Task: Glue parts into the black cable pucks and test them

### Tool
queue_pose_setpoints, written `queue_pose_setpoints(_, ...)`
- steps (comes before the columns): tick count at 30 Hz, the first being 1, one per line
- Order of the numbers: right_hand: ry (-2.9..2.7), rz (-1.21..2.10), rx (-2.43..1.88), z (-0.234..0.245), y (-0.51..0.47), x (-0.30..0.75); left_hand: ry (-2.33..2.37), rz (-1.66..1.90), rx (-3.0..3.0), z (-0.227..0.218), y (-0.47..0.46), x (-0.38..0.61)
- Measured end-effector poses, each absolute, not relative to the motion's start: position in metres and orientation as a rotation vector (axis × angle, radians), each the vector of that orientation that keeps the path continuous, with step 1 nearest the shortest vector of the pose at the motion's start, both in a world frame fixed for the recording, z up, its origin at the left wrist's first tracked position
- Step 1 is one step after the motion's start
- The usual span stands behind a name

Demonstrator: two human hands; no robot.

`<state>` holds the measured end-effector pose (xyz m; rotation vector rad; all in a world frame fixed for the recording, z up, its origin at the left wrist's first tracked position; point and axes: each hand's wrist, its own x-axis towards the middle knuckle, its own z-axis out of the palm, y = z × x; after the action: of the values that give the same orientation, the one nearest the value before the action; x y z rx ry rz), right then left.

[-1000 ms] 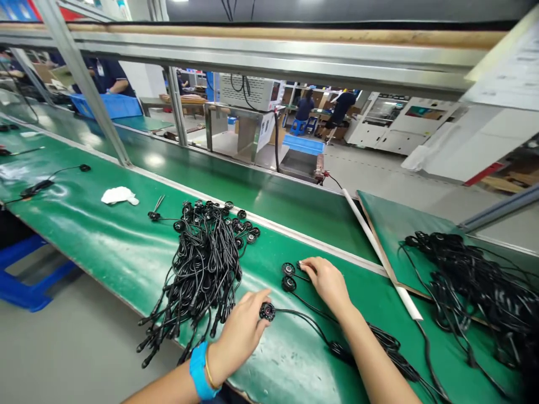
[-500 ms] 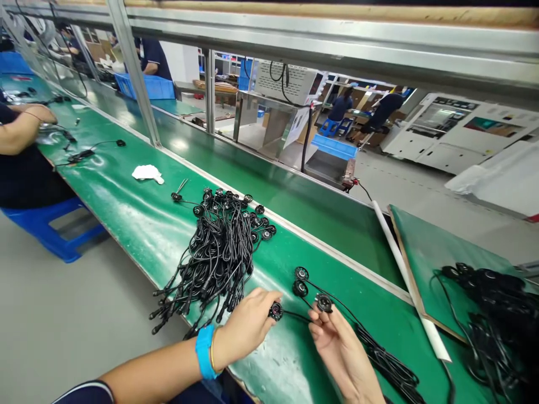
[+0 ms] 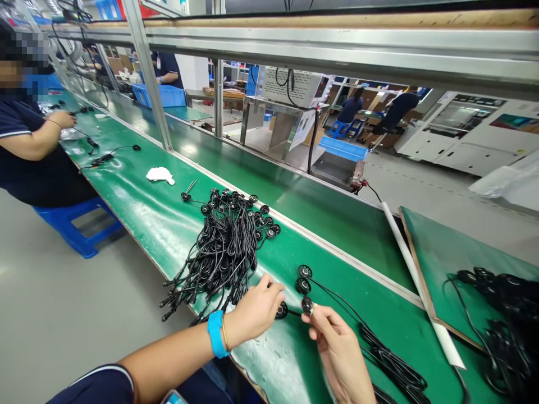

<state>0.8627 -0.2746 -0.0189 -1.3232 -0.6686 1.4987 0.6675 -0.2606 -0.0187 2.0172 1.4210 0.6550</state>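
Observation:
My left hand (image 3: 256, 310), with a blue band on its wrist, is closed at the edge of a round black part (image 3: 281, 310) on a cable; its fingertips partly cover it. Between the thumb and fingers of my right hand (image 3: 339, 345) a second round black part (image 3: 307, 306) is pinched and tilted. Just beyond it, two more round black parts (image 3: 304, 272) with cables lie on the green bench. Folded black cables (image 3: 389, 359) run to the right of my right hand. A large heap of black cables (image 3: 229, 241) with round ends lies beyond my left hand.
Tweezers (image 3: 191, 186) and a crumpled white cloth (image 3: 160, 174) lie farther left. A co-worker (image 3: 31, 140) sits at the left. A metal frame (image 3: 154, 84) rises behind the bench. A white tube (image 3: 421, 286) and more black cables (image 3: 492, 292) are at the right.
My right hand has turned and moved slightly left and down, tilting its round part. The fingers of my left hand have shifted over theirs. The view has swung a little left.

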Motion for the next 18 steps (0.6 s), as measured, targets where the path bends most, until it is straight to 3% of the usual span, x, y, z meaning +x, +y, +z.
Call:
queue_pose_setpoints(4,-0.676,1.52,-1.304,-0.02,-0.273,0.865,1.229,0.813,2.081,-0.02,-0.266,0.659)
queue_pose_setpoints(9,-0.756,1.496,-1.336,-0.026,-0.273,0.867,1.167,0.722,2.167,-0.027,-0.265,0.656)
queue_pose_setpoints(18,-1.242,1.136,-1.561,-0.024,-0.281,0.871,1.007,0.701,2.234,-0.032,-0.265,0.651)
